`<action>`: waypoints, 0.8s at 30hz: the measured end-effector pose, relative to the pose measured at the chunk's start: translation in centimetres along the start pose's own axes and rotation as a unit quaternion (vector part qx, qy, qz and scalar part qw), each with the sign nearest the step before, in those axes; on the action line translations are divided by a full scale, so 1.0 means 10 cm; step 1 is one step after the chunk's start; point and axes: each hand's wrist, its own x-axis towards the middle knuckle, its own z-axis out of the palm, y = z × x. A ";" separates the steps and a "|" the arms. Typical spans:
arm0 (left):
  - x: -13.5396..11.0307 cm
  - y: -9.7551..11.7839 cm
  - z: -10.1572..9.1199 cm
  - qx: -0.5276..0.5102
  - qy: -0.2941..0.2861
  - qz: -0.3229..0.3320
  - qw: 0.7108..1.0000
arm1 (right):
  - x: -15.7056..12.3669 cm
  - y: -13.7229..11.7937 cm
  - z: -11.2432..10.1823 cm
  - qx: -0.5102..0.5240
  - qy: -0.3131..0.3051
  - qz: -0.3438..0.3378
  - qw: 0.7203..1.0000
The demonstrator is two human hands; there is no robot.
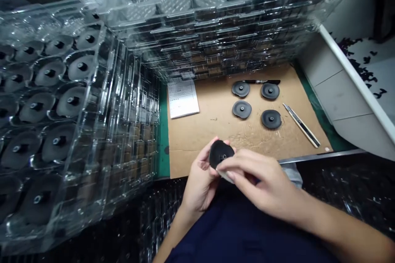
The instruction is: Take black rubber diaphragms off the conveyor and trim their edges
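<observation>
My left hand (200,176) is closed around a dark, roughly oval disc (219,150) with a small hub at its centre. It holds the disc up just over the front edge of the cardboard sheet (197,148). At the disc's lower rim is my right hand (262,176), fingers pinched around a small whitish piece (226,177), whose kind I cannot make out. Similar dark discs lie apart on the cardboard, among them one at the near right (271,119) and one at the far left (240,88).
Stacked clear plastic trays (210,37) rise behind the cardboard. To the left, another tray stack (64,102) holds many discs. A printed paper (183,98), a black pen (262,81) and a slim white cutter-like tool (300,125) lie on the cardboard. A white panel (345,86) borders the right.
</observation>
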 end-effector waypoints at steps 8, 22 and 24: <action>-0.06 -0.01 0.14 0.014 0.000 -0.001 1.000 | -0.16 -0.01 -0.07 -0.008 0.056 -0.055 0.997; -0.10 0.00 0.26 -0.005 -0.012 -0.041 0.999 | -0.37 -0.01 -0.28 -0.110 0.072 -0.016 0.991; -0.11 -0.03 0.27 0.015 0.017 -0.030 0.999 | -0.28 -0.02 -0.30 -0.177 0.126 -0.074 0.973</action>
